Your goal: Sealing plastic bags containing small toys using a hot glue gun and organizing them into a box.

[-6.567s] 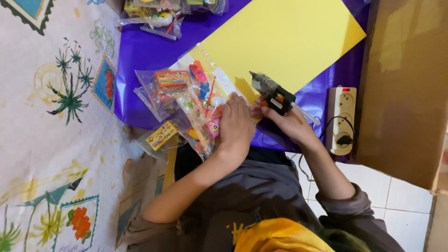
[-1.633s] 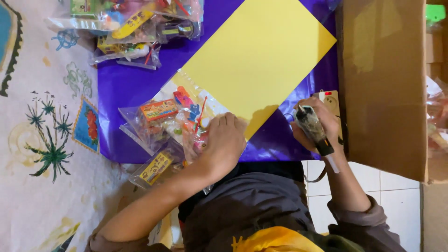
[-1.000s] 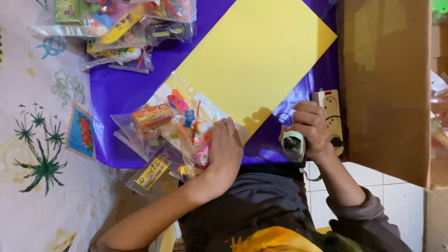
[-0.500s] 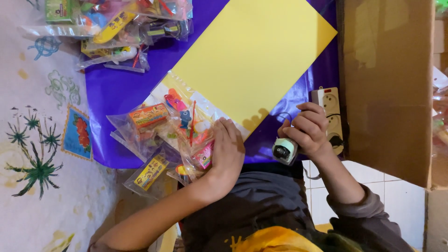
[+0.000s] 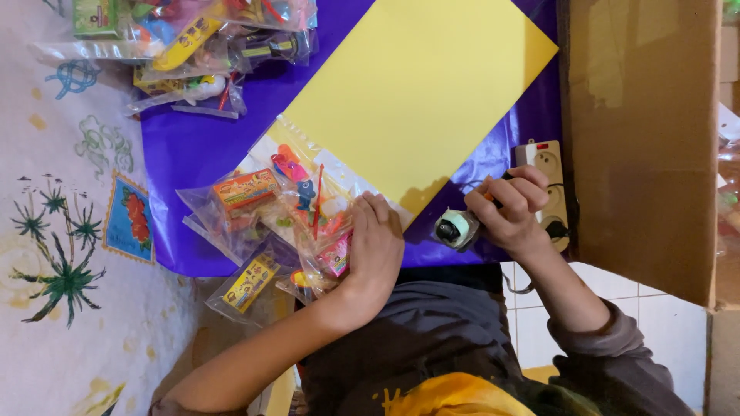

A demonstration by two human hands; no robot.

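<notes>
Here: glue gun (image 5: 456,228) gripped in right hand (image 5: 512,212), nozzle toward camera, above purple sheet (image 5: 193,146) | left hand (image 5: 375,246) flat on toy packets (image 5: 285,208) beside yellow card (image 5: 416,92) | risk: hot tip may touch plastic or fingers; cord near power strip (image 5: 549,185) could snag.

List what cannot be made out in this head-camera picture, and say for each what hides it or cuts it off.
- Glue gun: the right hand covers its body and trigger; only one rounded end shows.
- Power strip: partly behind the right hand.
- Contents of the cardboard box: hidden by its flap.
- Toy bags at top: cut off by the frame edge.
- Bags under the left hand: fingertips and what they press hidden.
</notes>
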